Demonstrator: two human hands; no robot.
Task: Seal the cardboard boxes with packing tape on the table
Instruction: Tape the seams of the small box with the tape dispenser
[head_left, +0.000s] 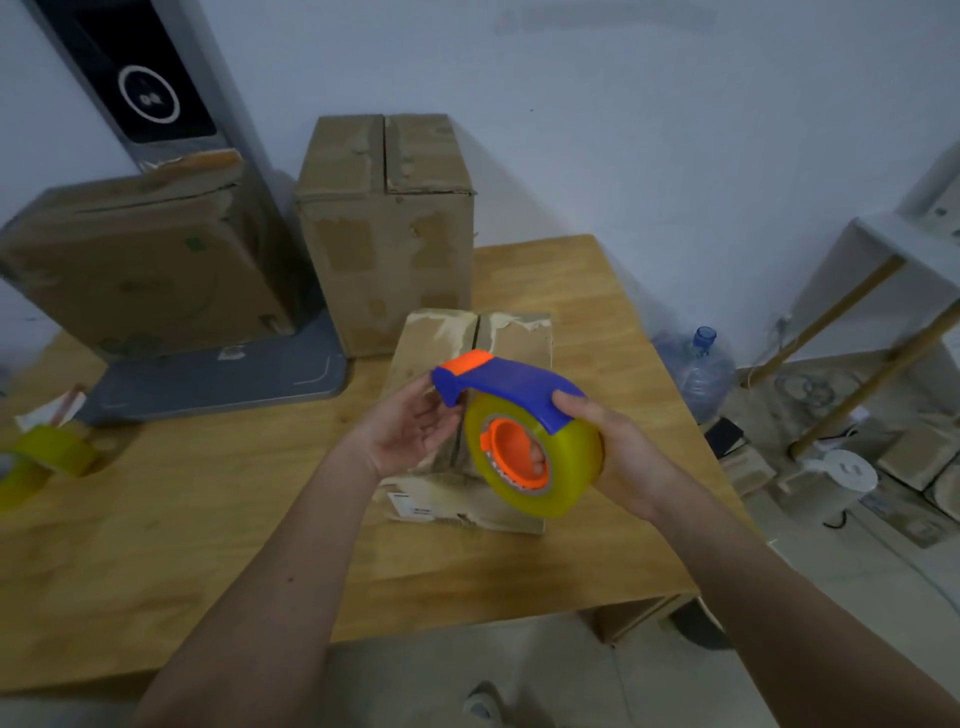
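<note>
A tape dispenser (524, 431) with a blue and orange frame and a yellowish roll hangs above a small cardboard box (506, 332) on the wooden table (208, 519). My right hand (613, 447) grips the roll and the blue frame from the right. My left hand (410, 426) is under the blue nose of the dispenser, palm up, with relaxed fingers touching or near it. The small box's top flaps are closed with a bare seam. A taller box (389, 234) stands behind it. A third box (140, 265) leans at the left.
A grey device with a dark screen (140, 78) stands on a grey base (218, 379) at the back left. Spare tape rolls (47, 457) lie at the left edge. A water jug (696, 369), shelf frame and clutter sit on the floor to the right.
</note>
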